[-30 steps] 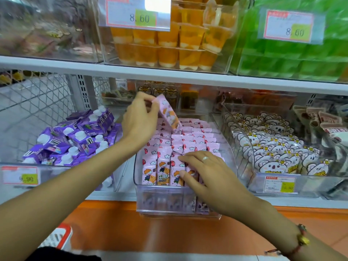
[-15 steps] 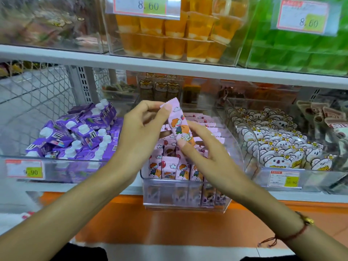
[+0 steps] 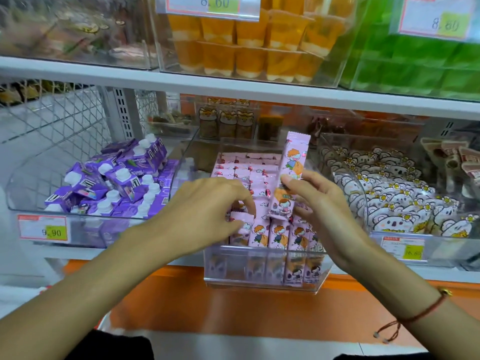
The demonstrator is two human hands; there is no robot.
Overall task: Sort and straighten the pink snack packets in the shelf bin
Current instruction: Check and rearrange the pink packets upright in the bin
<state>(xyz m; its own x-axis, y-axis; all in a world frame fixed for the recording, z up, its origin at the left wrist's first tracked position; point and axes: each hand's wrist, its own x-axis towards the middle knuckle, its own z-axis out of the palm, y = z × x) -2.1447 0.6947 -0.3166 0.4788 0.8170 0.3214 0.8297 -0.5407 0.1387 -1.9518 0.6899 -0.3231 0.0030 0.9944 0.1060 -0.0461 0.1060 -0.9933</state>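
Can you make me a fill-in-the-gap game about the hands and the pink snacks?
1. The right hand holds one pink packet standing ____ above the clear bin.
2. The left hand pinches a packet in the bin's ____ row.
3. The cartons in the bin to the left are ____.
4. The right wrist wears a red ____.

Missing words: upright; front; purple; bracelet

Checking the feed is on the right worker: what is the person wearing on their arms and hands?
Both forearms are bare, with no sleeves in view and no gloves on the left hand or right hand. The right wrist carries a thin red cord bracelet with a small gold bead and loose knotted ends. No ring can be made out.
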